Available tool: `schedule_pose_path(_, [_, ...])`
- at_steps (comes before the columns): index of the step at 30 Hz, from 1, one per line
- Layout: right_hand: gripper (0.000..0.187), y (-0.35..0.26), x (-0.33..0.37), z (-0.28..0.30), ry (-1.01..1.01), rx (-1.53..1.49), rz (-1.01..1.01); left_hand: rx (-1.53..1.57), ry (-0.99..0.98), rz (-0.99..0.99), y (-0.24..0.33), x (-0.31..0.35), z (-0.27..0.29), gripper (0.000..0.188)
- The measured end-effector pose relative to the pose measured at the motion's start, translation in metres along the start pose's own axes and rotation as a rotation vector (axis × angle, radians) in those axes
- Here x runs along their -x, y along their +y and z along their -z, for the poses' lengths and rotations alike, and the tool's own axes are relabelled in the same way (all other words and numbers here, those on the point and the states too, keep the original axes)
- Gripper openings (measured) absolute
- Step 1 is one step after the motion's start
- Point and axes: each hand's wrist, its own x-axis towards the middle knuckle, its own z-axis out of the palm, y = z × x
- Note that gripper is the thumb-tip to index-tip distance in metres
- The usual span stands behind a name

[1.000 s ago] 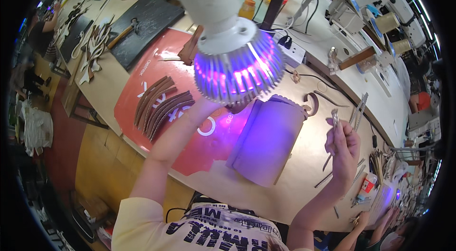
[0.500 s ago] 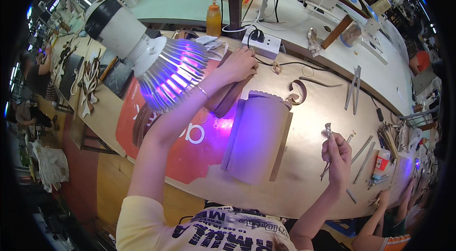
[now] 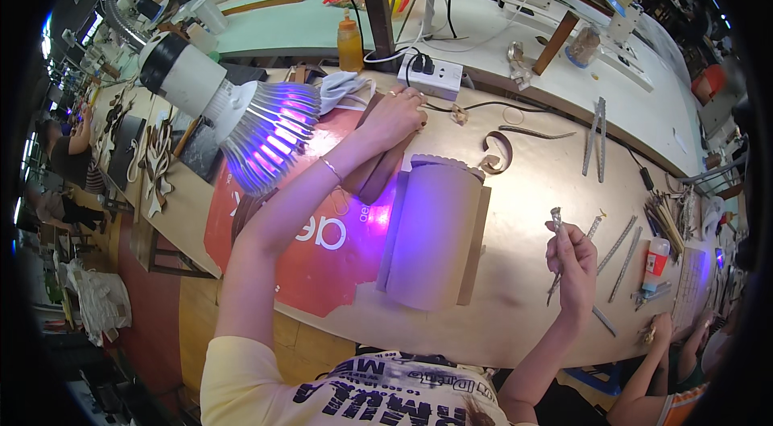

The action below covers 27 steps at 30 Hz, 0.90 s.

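Note:
My left hand reaches across to the far side of the table. Its fingers are curled over the far end of a bundle of long brown leather strips. Raised at the right, my right hand pinches a thin stick with a crumpled silver head pointing up. Between the hands stands a tan curved block with a scalloped far edge. A curled brown strip lies beyond it.
A finned lamp glows purple above my left forearm. Farther back are a white power strip and an amber bottle. Silver sticks and a red-and-white bottle lie at the right, near another person's hand.
The whole view has shifted slightly. My left hand stays at the far end of the strips, its fingers slightly moved. My right hand still holds the silver-headed stick in nearly the same place.

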Motion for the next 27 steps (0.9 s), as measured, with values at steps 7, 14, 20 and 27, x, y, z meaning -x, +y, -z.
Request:
schedule_pose_path(7, [0.025,0.0,0.006,0.004,0.008,-0.011,0.005,0.262,0.049,0.123,0.006,0.011,0.011,0.009])
schedule_pose_path(14, [0.025,-0.002,0.004,-0.005,-0.022,-0.055,-0.046,1.099,0.177,0.702,0.004,0.043,0.022,0.037])
schedule_pose_path(20, [0.025,-0.004,0.004,-0.014,-0.056,-0.046,-0.046,1.493,0.255,0.832,0.002,0.053,0.021,0.069])
schedule_pose_path(27, [0.024,-0.001,0.009,-0.009,-0.041,-0.027,-0.026,1.332,0.196,0.839,0.026,0.065,0.059,0.06])
